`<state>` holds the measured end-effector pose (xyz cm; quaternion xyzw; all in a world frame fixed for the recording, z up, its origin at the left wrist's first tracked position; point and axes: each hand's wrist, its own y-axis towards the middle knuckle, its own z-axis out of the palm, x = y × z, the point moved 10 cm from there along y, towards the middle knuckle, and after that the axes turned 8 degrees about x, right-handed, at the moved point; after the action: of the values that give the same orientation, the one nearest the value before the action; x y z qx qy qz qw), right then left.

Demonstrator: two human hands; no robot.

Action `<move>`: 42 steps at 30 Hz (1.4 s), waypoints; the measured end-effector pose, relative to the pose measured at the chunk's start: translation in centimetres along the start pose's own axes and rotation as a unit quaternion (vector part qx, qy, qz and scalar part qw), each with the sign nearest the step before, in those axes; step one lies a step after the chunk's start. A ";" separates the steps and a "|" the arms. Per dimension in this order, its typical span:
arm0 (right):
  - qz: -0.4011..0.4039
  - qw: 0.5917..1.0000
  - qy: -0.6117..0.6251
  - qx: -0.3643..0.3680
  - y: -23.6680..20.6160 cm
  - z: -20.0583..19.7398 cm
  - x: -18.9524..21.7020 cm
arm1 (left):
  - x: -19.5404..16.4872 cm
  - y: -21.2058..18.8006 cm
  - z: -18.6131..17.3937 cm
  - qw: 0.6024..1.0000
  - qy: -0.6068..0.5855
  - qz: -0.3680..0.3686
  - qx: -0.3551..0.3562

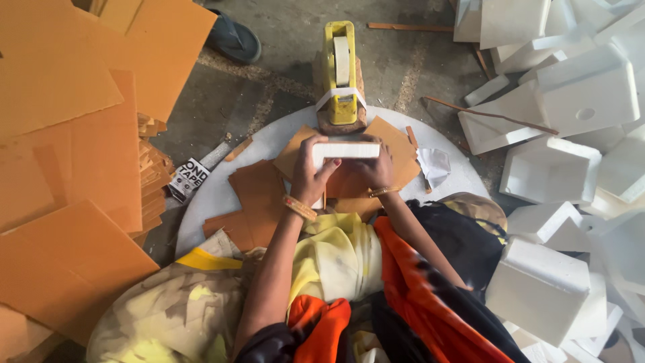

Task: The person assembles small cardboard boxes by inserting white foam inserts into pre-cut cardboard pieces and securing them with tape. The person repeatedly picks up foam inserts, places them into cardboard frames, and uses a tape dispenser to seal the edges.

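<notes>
**A:** What fills the frame?

**B:** Stacks of orange-brown cardboard sheets (60, 168) crowd the left side of the floor, and a heap of white foam blocks (571, 134) crowds the right. Between them sits a round white surface (222, 195), strewn with smaller cardboard pieces (255, 195).

**A:** And at the far edge of that surface?

**B:** A yellow tape dispenser (340, 74) stands upright on a wooden base, a white strip hanging across its front. A roll of tape (190, 178) in a printed wrapper lies at the left rim, and a crumpled white scrap (433, 167) lies near the right rim.

**A:** Where is the worker?

**B:** Seated at the near edge, in yellow and orange cloth, a bangle on each wrist.

**A:** The hands?

**B:** Both grip one white foam block (346, 150), held level just in front of the dispenser and above the cardboard pieces. The left hand (310, 176) is closed around its left end, thumb underneath. The right hand (377, 169) is closed around its right end, fingers wrapped over the edge
</notes>
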<state>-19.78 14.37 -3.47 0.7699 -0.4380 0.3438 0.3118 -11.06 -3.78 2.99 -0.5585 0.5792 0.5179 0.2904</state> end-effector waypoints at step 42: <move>0.112 0.979 0.121 0.123 14.6 -0.3 0.3 | 2.1 3.1 0.3 0.985 0.130 -0.096 0.054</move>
<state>-32.73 8.28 -0.42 0.7011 -0.4344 0.5187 0.2250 -14.49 -4.69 1.86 -0.6579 0.5825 0.3785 0.2909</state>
